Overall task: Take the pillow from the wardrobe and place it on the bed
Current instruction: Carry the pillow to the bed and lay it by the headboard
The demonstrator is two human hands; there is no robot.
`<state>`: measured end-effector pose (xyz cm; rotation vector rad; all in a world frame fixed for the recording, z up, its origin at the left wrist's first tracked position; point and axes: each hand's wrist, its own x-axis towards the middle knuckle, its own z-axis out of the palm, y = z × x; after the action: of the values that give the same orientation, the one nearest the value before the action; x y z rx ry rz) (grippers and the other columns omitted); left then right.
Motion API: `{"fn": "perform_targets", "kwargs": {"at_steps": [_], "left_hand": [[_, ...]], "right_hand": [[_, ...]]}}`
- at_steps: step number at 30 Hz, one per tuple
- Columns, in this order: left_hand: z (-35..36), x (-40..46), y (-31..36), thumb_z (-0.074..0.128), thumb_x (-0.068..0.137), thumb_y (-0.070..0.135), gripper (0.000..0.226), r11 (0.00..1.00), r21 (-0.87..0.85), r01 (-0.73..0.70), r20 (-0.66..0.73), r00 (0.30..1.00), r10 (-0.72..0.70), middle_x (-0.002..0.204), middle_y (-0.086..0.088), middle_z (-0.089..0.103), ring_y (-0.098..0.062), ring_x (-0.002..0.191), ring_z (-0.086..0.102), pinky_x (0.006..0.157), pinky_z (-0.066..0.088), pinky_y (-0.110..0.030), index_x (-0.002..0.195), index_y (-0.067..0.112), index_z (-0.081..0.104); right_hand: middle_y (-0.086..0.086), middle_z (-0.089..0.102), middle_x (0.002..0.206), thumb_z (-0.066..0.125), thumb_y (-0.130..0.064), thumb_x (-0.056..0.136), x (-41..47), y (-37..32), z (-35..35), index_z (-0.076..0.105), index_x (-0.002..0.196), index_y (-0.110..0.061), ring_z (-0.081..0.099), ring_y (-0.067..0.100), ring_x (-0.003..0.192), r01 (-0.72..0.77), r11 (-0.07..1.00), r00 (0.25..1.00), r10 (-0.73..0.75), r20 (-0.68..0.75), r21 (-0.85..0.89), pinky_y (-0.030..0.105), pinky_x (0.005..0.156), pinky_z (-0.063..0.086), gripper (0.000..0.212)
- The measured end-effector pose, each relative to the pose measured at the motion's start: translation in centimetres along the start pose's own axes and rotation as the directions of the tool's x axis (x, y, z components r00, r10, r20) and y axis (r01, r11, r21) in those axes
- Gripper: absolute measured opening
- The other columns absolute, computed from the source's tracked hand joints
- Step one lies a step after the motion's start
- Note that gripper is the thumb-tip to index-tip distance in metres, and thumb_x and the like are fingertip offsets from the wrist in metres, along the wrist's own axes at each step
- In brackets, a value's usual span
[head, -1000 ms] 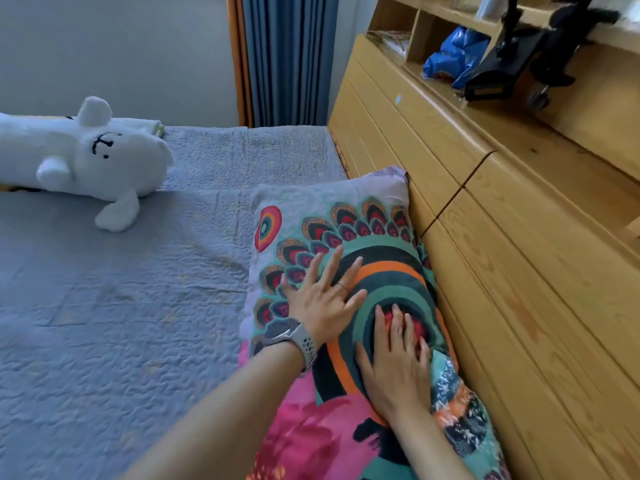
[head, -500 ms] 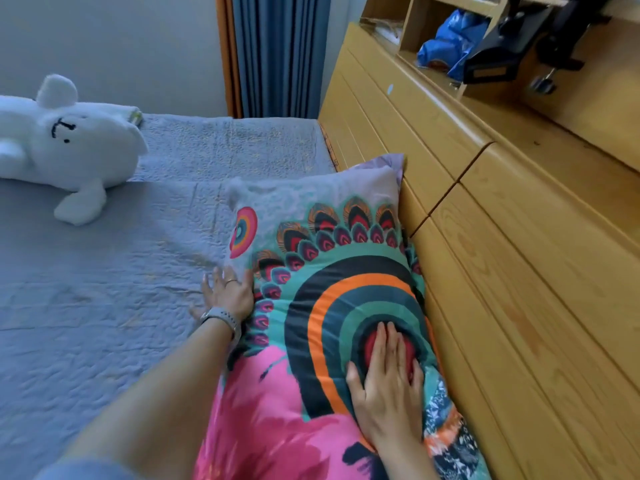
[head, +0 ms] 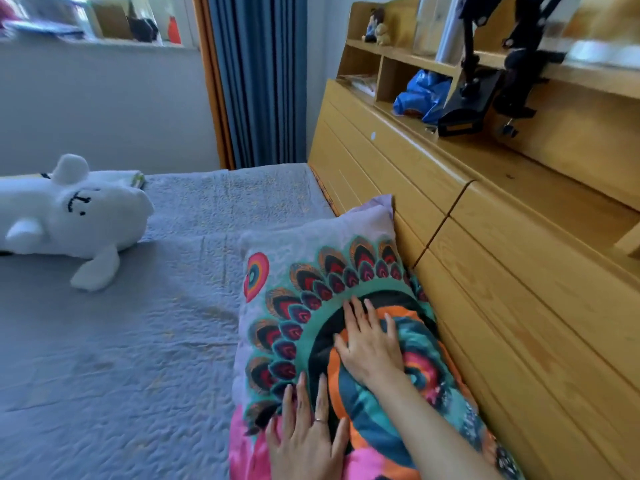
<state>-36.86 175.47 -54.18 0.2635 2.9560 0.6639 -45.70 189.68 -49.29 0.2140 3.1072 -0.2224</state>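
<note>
The pillow (head: 311, 258), with a bright peacock-feather print on a lilac ground, lies flat on the bed (head: 138, 341) against the wooden headboard. My right hand (head: 372, 344) rests flat on its middle, fingers spread. Nearer to me, my left hand (head: 304, 438), wearing a ring, lies palm down on the pillow's near part, fingers apart. Neither hand grips anything.
A white plush bear (head: 69, 220) lies on the grey-blue quilt at the left. The wooden headboard (head: 485, 271) runs along the right, with shelves holding a blue bag (head: 422, 95) and a black clamp stand (head: 485, 81). A blue curtain (head: 259, 81) hangs behind.
My left hand has come off the bed beside the pillow and now lies on the pillow's near part. My right hand slid further up the pillow. The camera tilted up.
</note>
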Motion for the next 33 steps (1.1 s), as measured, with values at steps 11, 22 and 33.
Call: {"fn": "perform_targets", "kwargs": {"at_steps": [11,22,33], "left_hand": [[0.6,2.7,-1.6,0.007,0.087,0.071,0.066,0.999,0.042,0.018,0.141,0.990,-0.024,0.160,0.015,-0.020,-0.014,0.149,-0.010,0.115,0.007,-0.052,0.134,0.051,-0.035],[-4.5,1.2,-0.6,0.004,0.085,0.069,0.072,0.959,0.229,-0.166,-0.122,0.973,0.198,0.158,0.014,-0.020,-0.011,0.144,-0.020,0.115,0.006,-0.049,0.151,0.043,-0.010],[-5.8,3.9,-0.3,0.019,0.088,0.072,0.065,0.994,0.076,-0.084,0.143,0.987,0.072,0.162,0.015,-0.016,-0.020,0.149,-0.012,0.114,0.009,-0.058,0.147,0.056,-0.006]], "right_hand": [[-0.008,0.008,0.165,0.018,-0.056,0.092,-1.1,0.6,-0.1,0.007,0.156,-0.023,0.006,0.018,0.151,0.069,0.995,0.995,-0.073,-0.062,-0.068,0.051,0.117,0.009,0.073],[-0.002,0.009,0.166,0.025,-0.055,0.095,-9.0,1.0,-0.7,0.007,0.156,-0.027,0.006,0.025,0.152,-0.092,0.996,0.983,0.093,-0.160,0.012,0.051,0.117,0.012,0.070],[-0.010,-0.006,0.164,0.017,-0.060,0.093,-14.2,1.9,-0.5,-0.007,0.155,-0.029,-0.005,0.019,0.152,-0.139,0.988,0.984,0.144,-0.105,0.061,0.052,0.118,0.006,0.073]]}}
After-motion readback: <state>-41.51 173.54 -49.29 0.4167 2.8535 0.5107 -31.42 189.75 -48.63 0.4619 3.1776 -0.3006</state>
